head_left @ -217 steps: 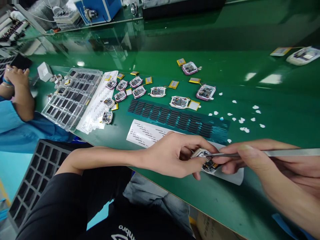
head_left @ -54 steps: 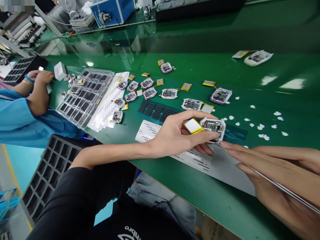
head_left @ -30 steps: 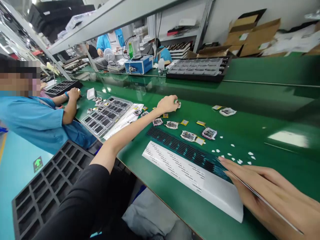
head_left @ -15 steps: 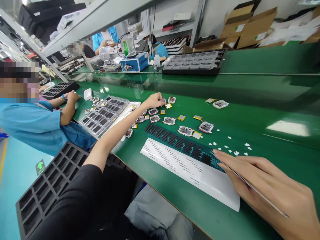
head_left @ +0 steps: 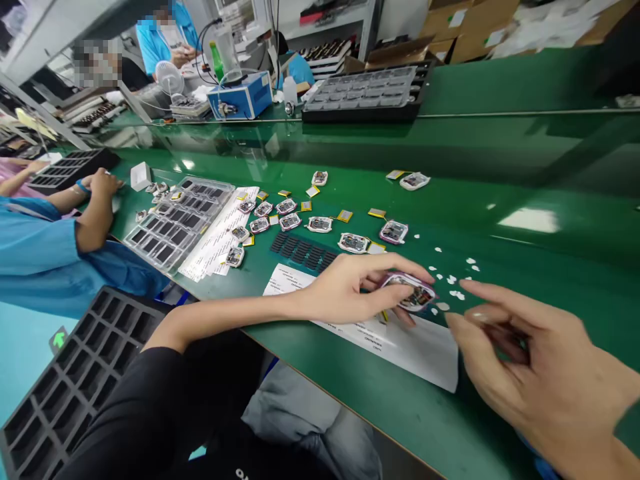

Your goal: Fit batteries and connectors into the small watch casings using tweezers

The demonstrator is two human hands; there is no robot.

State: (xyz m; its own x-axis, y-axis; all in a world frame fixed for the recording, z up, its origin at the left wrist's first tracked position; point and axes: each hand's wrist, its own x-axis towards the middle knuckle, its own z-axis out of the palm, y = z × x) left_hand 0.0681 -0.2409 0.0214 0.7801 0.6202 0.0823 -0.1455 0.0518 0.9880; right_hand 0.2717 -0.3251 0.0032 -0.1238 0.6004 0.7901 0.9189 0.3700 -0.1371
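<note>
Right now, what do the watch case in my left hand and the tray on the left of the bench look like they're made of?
The watch case in the left hand looks like glossy moulded plastic, pinkish-purple at the rim, around a bare circuit board. The tray seems thin clear plastic: its pocket walls are see-through and glint, with dark squares showing through. Neither is certain from here.

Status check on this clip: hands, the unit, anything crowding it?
Left hand grips pink-rimmed watch module over white label sheet. Right hand beside it, apart. White scraps just beyond.

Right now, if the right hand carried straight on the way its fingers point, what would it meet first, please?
Probably the pink-rimmed device that the left hand grips; the right hand points up-left at it, with a white paper dot just short, though depth is unclear.
</note>
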